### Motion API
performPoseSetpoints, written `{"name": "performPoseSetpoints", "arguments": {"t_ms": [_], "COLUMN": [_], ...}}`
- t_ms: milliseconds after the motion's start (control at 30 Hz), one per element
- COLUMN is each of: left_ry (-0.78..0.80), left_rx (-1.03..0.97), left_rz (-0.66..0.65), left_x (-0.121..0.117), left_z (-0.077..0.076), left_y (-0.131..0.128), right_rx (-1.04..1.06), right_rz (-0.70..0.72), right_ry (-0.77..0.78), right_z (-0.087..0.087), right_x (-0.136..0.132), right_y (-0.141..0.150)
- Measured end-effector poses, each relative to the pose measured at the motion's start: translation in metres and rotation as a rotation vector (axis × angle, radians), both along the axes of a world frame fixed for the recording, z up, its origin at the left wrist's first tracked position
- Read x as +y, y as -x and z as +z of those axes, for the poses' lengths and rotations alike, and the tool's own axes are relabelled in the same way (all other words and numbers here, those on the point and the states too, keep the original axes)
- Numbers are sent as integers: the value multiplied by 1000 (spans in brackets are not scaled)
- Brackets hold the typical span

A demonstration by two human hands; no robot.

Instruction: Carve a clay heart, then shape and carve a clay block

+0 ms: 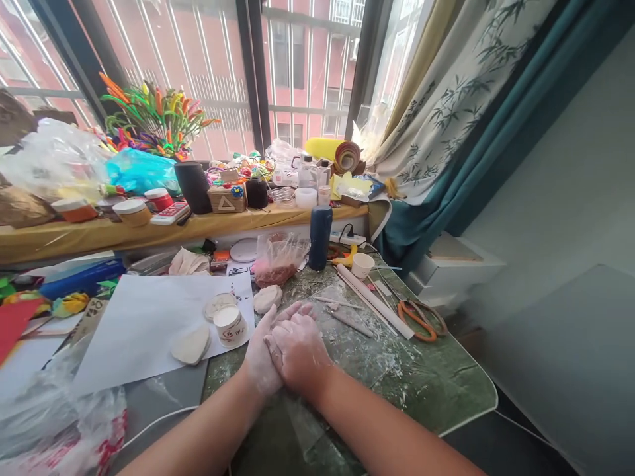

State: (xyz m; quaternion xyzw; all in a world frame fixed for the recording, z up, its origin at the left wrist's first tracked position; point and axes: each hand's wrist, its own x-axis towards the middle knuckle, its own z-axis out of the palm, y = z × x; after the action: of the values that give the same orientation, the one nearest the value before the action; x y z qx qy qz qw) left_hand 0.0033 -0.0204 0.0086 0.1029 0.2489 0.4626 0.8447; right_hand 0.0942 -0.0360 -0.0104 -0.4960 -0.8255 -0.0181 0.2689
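In the middle of the frame, 2 powdery hands are meeting: the right hand [303,350] is resting over the left hand [262,350]. The left fingers are stretching out, lying nearly side by side, with the thumb standing apart; the right fingers are curling tightly into the left palm. I cannot tell whether they are pinching anything there, since the knuckles are hiding the gap.

Just beyond the left thumb, 1 pale lump [268,299] is sitting near the centre, in front of a bag of reddish material [278,261]. It is looking soft and doughy, probably light, easily dented and perhaps a little slippery under white dust; cupping it around its sides with flat fingers would be marking it least. Left of centre, a flatter pale piece [191,345] is overlapping white paper [143,324], seeming easier to bend, so supporting it from beneath would be safer.
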Motion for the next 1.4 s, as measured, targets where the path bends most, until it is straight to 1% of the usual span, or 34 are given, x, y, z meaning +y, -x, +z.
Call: {"name": "performPoseSetpoints", "arguments": {"t_ms": [133, 200, 367, 433, 500, 567, 633, 667, 700, 767, 800, 867, 967, 1067, 1200, 1300, 1400], "left_ry": [-51, -76, -88, -53, 7, 72, 117, 136, 154, 164, 160, 138, 98, 77, 51, 41, 39], "left_rx": [-108, -130, -160, -160, -138, -98, -39, -11, 4, -13, -31, -54, -39, -36, -43, -47, -43], "left_rz": [-18, -36, -30, -18, 2, 41, 104, 132, 134, 117, 102, 85, 72, 58, 49, 51, 53], "left_x": [3, 5, 4, 5, 8, 12, 16, 17, 18, 19, 18, 17, 15, 15, 15, 16, 16], "left_z": [-1, -2, -3, -6, -8, -10, -9, -7, -6, -4, -3, -4, -6, -10, -14, -17, -19], "left_y": [0, 0, -2, -4, -4, -2, 2, 4, 5, 7, 7, 7, 5, 5, 5, 5, 4], "right_rx": [136, 154, 127, 143, 210, 358, 511, 544, 519, 369, 262, 34, -220, -329, -359, -366, -350], "right_rz": [-109, -132, -117, -113, -122, -153, -195, -216, -246, -310, -341, -351, -342, -323, -297, -337, -402], "right_ry": [-114, -129, -27, 28, 89, 127, 120, 111, 108, 172, 215, 280, 376, 489, 549, 563, 571], "right_z": [-7, -12, -22, -23, -20, -15, -11, -10, -10, -12, -14, -16, -13, -4, 5, 10, 13], "right_x": [6, 9, 14, 16, 17, 16, 10, 6, 1, -9, -14, -19, -18, -8, 4, 9, 13], "right_y": [-5, -9, -7, -5, -8, -23, -50, -66, -82, -108, -117, -122, -109, -94, -86, -77, -60]}}
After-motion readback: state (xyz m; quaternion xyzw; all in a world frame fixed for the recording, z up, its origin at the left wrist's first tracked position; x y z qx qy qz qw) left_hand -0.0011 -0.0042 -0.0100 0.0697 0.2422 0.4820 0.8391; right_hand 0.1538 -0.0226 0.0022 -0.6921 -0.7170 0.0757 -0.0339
